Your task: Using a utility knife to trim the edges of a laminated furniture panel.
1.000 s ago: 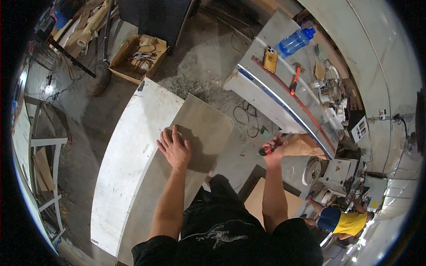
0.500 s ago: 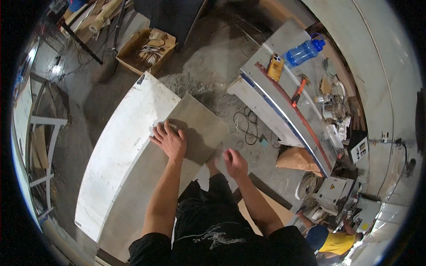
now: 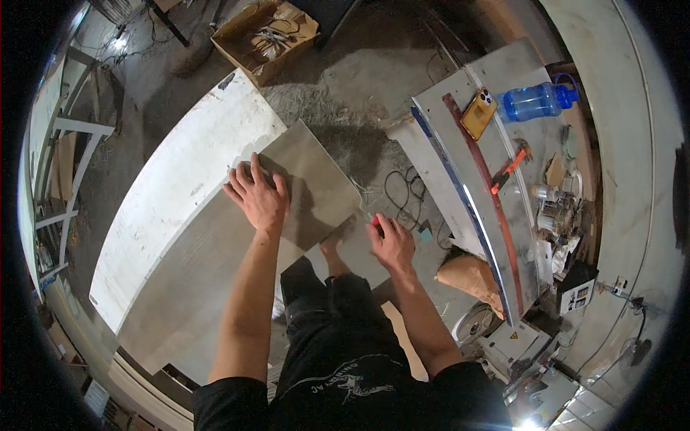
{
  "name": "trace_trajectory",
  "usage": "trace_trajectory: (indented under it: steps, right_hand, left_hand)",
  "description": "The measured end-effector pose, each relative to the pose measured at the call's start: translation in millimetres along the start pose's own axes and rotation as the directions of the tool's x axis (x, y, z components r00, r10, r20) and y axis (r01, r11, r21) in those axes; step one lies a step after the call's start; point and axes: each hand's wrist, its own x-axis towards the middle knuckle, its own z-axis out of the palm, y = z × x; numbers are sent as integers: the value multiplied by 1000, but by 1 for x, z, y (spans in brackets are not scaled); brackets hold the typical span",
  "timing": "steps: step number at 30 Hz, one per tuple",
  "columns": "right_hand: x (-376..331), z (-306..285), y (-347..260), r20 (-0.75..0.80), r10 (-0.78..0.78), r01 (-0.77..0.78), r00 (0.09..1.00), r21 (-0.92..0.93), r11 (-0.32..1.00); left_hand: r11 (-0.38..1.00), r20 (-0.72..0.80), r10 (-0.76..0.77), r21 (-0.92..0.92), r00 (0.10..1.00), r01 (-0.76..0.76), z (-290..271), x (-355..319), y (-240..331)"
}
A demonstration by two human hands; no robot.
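Observation:
My left hand [image 3: 257, 197] lies with its fingers spread on a grey sheet [image 3: 208, 280], close to where it meets a white panel [image 3: 190, 158]. The grey sheet overlaps the panel, which has a curved outer edge. Just off the sheet's right corner, my right hand [image 3: 394, 248] is closed around a small red-handled tool [image 3: 377, 221]. Its working end is too small to make out. A thin curled strand [image 3: 361, 188] hangs at the sheet's edge, near the tool.
At the right, a workbench [image 3: 460, 136] bears a blue water bottle [image 3: 532, 102], a yellow phone [image 3: 479, 113] and an orange-handled hammer [image 3: 508, 171]. A cardboard box [image 3: 248, 39] stands beyond the panel. Black cable [image 3: 406, 190] and a brown sack [image 3: 471, 279] lie on the floor.
The whole view has shifted, and the person in yellow is out of it. My right hand has moved slightly right of the sheet's corner, and the red handle now shows. My left hand stays on the sheet.

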Motion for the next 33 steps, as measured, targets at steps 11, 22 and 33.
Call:
trace_trajectory:
  steps: [11,22,33]
  right_hand:
    - [38,-7,9,-26,-210,212,977,95,973]
    - [60,-17,18,-59,-335,339,940,79,937]
    - [139,-17,-13,141,-382,366,913,130,922]
  left_hand:
    - [999,59,5,36,998,-7,-6,-2,2]
    - [1000,53,7,26,999,-8,-9,-1,5]
    - [996,103,-59,69,993,52,-12,1,9]
